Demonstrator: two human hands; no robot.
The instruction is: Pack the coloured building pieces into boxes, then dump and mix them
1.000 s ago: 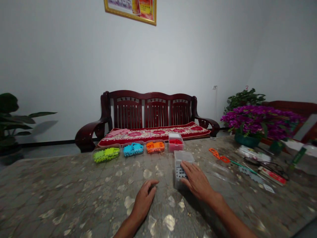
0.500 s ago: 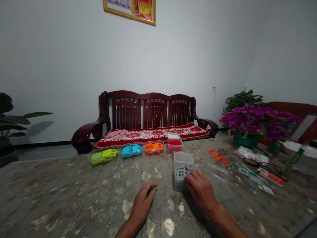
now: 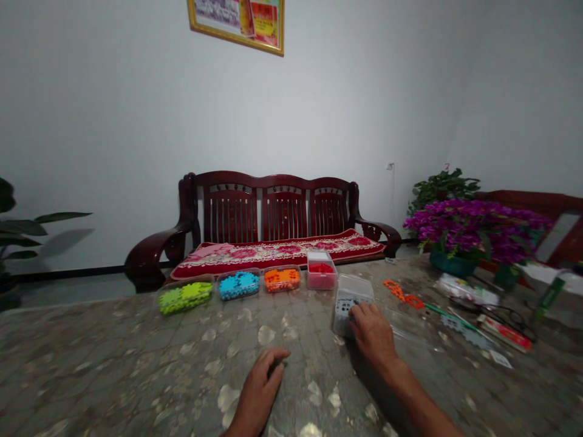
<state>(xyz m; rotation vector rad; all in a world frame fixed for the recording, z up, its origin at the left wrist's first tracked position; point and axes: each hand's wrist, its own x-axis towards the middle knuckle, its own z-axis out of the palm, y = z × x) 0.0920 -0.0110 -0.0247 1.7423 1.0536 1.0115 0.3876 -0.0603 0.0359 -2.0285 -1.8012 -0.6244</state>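
My right hand (image 3: 374, 337) grips the near right side of a clear plastic box (image 3: 341, 326), its fingers curled over the rim. Grey toothed plastic pieces (image 3: 350, 305) lie inside, partly hidden by my fingers. My left hand (image 3: 262, 385) rests on the table to the left of that box, holding nothing, with thumb and index finger apart. Beyond, in a row, stand a tub of green pieces (image 3: 187, 297), a tub of blue pieces (image 3: 239, 285), a tub of orange pieces (image 3: 282, 280) and a box of red pieces (image 3: 321, 278).
On the right of the patterned table (image 3: 136, 364) are orange linked pieces (image 3: 403, 295), a clear plastic lid (image 3: 412, 326), grey pieces (image 3: 464, 331), glasses (image 3: 510, 318) and a red-and-white box (image 3: 505, 332). Purple flowers (image 3: 478, 221) stand behind. A wooden bench (image 3: 280, 206) is across the table.
My right hand has slid the box of grey pieces to the right and slightly away from me. My left hand has stayed at nearly the same spot. The camera view has tilted slightly upward.
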